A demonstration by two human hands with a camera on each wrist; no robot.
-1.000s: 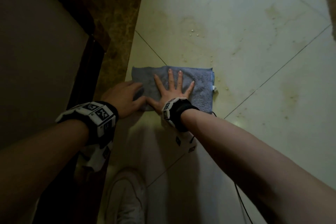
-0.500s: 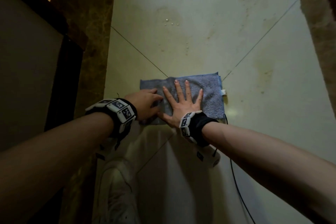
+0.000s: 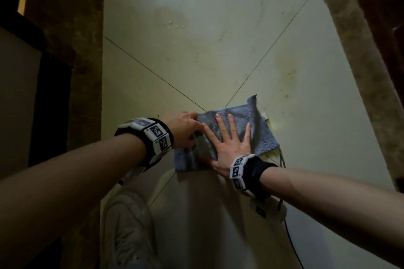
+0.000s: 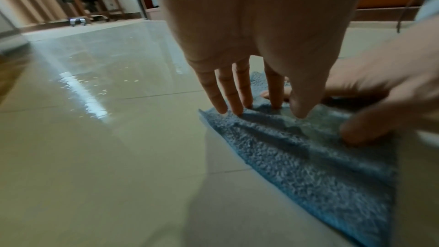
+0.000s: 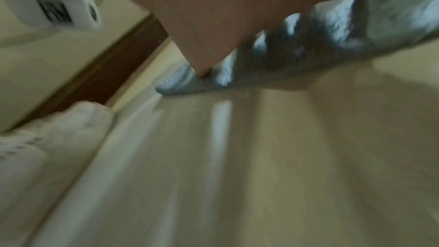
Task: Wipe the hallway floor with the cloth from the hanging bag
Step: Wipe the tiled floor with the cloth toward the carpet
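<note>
A blue-grey terry cloth (image 3: 260, 131) lies skewed on the pale glossy tiled floor (image 3: 196, 61), just right of where the tile joints cross. My right hand (image 3: 229, 140) lies flat on it with the fingers spread, pressing down. My left hand (image 3: 185, 129) is at the cloth's left edge. In the left wrist view its straight fingertips (image 4: 237, 100) press on the rumpled cloth (image 4: 308, 157), with the right hand (image 4: 380, 100) beside them. The right wrist view is blurred and shows the bunched cloth (image 5: 308, 40) under my palm.
Water drops (image 3: 175, 24) and yellowish stains (image 3: 288, 67) mark the floor ahead. Dark marble borders run along the left (image 3: 85, 50) and right (image 3: 360, 72). My white shoe (image 3: 126, 225) stands behind the hands. A black cable (image 3: 293, 247) trails under the right arm.
Both hands have slid the cloth to the right across the tile joint. The cloth has turned askew and rumpled, with its near left corner trailing.
</note>
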